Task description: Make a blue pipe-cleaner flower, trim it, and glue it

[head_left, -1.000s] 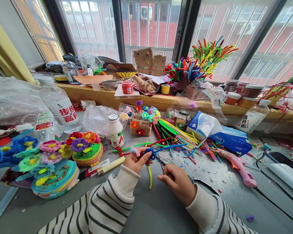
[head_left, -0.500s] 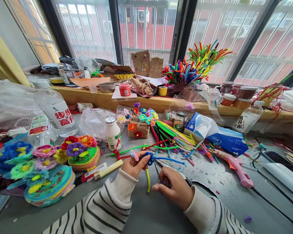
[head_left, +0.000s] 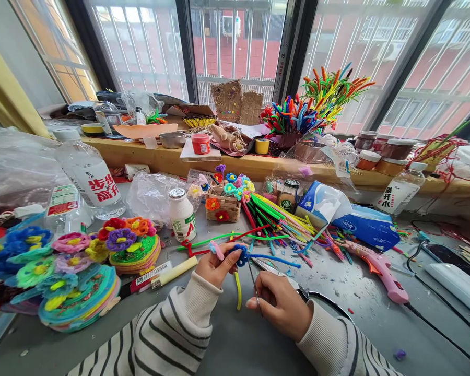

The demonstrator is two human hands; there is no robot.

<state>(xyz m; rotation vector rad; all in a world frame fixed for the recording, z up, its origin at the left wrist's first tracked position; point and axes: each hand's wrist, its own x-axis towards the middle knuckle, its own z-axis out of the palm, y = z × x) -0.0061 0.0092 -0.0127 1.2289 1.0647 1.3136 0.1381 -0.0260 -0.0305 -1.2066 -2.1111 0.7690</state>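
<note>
My left hand (head_left: pixel 217 267) pinches a dark blue pipe-cleaner flower (head_left: pixel 241 255) between thumb and fingers. A loose blue stem (head_left: pixel 278 258) runs from the flower to the right. A pink and light-blue fuzzy piece (head_left: pixel 216 249) shows above the left fingers; I cannot tell if it is held. My right hand (head_left: pixel 280 303) is closed round the handles of small scissors (head_left: pixel 254 279), partly hidden by the fingers. Their thin blades point up at the flower, close under the blue stem. A yellow pipe cleaner (head_left: pixel 238 292) extends below the left hand.
Finished fuzzy flowers on round layered bases (head_left: pixel 78 300) stand at left. Behind my hands are a white bottle (head_left: pixel 181 214), a flower-filled basket (head_left: pixel 229 210) and loose pipe cleaners (head_left: pixel 274 216). A pink glue gun (head_left: pixel 382 271) with its cord lies at right, amid scraps.
The scissor blades have come closer together, and my right hand has shifted very slightly. My left hand and the blue flower stay nearly where they were.
</note>
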